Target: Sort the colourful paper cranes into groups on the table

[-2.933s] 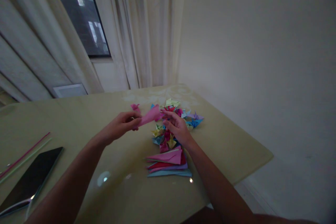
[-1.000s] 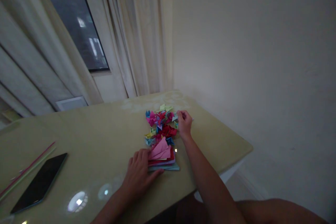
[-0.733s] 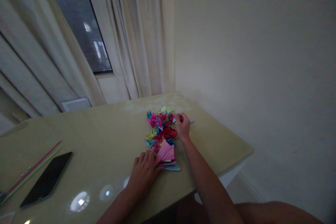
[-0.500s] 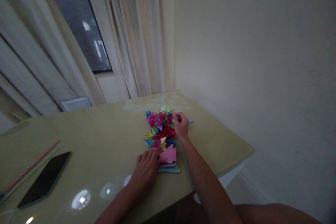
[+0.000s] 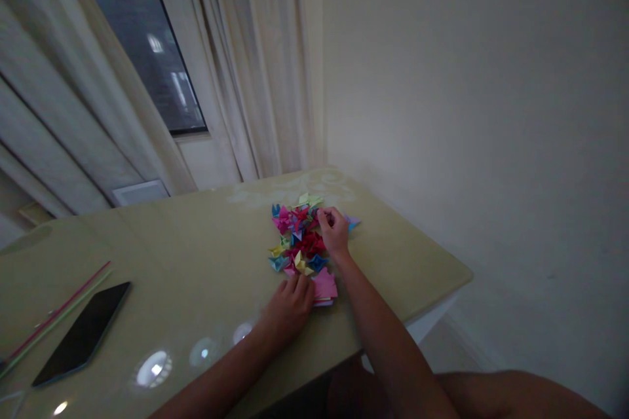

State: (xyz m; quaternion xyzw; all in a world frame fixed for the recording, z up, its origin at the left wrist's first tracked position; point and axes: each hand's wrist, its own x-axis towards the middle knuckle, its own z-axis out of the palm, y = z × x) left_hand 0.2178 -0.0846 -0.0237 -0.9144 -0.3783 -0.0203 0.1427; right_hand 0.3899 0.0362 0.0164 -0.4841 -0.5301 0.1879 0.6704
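Note:
A pile of small folded paper shapes, like origami cranes or flowers, lies on the table in red, pink, blue, yellow and green. My left hand is closed over the left side of a stack of pink and other coloured papers, just in front of the pile. My right hand reaches to the pile's right side with thumb and forefinger pinched together. Whatever lies between those fingertips is too small to make out. Beyond that hand, a blue and purple paper piece partly shows.
A black phone or tablet lies at the left on the glossy table. Beside it run a pink and a green thin stick. Curtains and a window stand behind; a wall is on the right.
My left hand and the paper stack have shifted a little right and away from me; the light blue sheets below no longer show. My right hand has moved slightly left.

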